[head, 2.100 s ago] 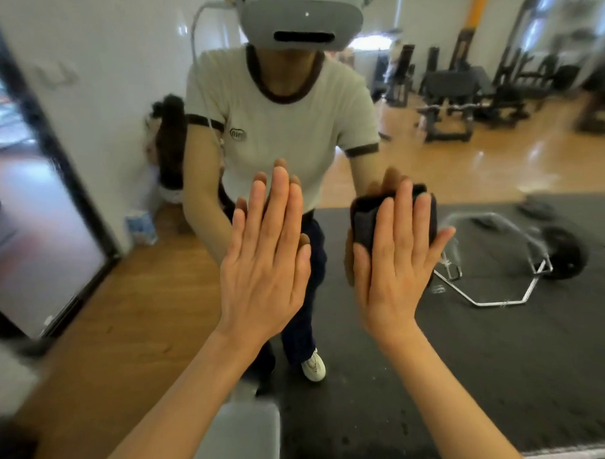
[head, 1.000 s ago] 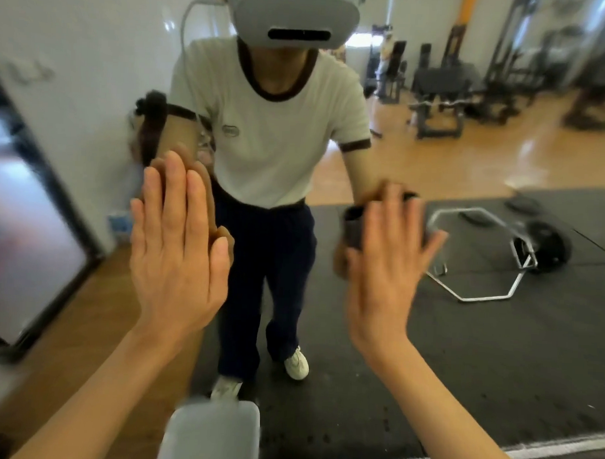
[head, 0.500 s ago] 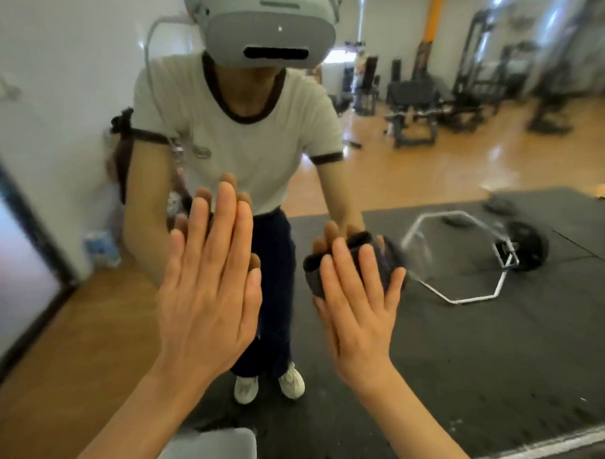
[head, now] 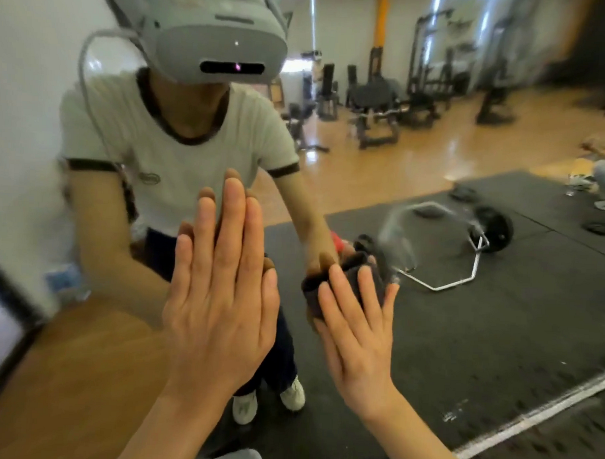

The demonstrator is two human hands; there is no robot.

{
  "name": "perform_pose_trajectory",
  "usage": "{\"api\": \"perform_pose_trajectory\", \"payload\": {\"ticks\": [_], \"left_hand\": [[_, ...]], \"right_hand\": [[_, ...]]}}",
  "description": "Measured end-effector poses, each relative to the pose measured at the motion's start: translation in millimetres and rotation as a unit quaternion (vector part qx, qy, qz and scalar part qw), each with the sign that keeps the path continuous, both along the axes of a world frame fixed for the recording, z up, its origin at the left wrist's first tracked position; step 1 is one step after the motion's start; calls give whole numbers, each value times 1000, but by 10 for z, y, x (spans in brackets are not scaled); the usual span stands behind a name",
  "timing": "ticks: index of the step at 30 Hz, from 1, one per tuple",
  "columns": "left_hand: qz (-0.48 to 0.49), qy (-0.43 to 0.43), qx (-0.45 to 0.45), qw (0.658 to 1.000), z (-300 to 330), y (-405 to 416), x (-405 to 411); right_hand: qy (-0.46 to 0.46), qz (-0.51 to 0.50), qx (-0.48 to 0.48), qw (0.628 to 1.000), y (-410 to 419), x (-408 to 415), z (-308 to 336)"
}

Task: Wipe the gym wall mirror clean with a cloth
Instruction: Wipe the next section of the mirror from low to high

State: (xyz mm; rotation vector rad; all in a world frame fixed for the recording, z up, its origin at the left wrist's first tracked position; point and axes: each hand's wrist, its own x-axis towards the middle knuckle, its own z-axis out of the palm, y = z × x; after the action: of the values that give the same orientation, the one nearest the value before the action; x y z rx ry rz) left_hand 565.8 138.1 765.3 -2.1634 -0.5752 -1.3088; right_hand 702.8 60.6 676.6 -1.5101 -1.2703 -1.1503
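The wall mirror [head: 462,338] fills the view, reflecting me and the gym behind. My left hand [head: 219,305] lies flat against the glass, fingers together and pointing up, with nothing in it. My right hand [head: 356,330] presses a dark folded cloth [head: 344,279] against the mirror, fingers spread over it. The cloth shows above and left of my fingers. A pale smear of moisture [head: 397,232] sits on the glass just up and right of the cloth.
The mirror's dark left frame edge [head: 7,287] runs diagonally at the far left. A white strip [head: 534,416] marks the mirror's bottom edge at lower right. Reflected are a hex bar with a plate [head: 478,249], black mats, and weight machines [head: 377,105].
Both hands have slid along the glass: the left swung out left, then back to centre; the right carried the cloth downward and left. My view has moved closer to the mirror.
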Motion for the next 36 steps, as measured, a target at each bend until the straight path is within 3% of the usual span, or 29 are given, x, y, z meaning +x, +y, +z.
{"api": "perform_pose_trajectory", "payload": {"ticks": [3, 6, 8, 10, 14, 20, 23, 26, 32, 36], "left_hand": [[6, 2, 0, 1000, 14, 0, -8], [12, 3, 6, 1000, 15, 18, -5], [21, 1, 15, 1000, -3, 29, 5], [26, -3, 21, 999, -13, 32, 21], [27, -4, 17, 999, -6, 35, 20], [18, -9, 3, 1000, -14, 12, 10], [15, -11, 6, 1000, -10, 24, 19], [19, -13, 11, 1000, -21, 25, 21], [11, -10, 8, 1000, 8, 22, 35], [17, -18, 20, 1000, -1, 25, 35]], "right_hand": [[-12, 4, 9, 1000, 22, 64, 261], [93, 32, 149, 984, 163, 155, 1098], [130, 38, 204, 970, 233, 175, 1302], [112, 39, 186, 975, 236, 145, 969], [58, 8, 49, 997, 15, 127, -147], [61, 63, 138, 987, 132, 249, 675], [14, 69, 97, 993, -39, 463, 427], [48, 53, 92, 993, -160, 510, 137], [-20, 87, 96, 991, 14, 387, 522], [38, 57, 66, 995, -227, 572, 175]]}}
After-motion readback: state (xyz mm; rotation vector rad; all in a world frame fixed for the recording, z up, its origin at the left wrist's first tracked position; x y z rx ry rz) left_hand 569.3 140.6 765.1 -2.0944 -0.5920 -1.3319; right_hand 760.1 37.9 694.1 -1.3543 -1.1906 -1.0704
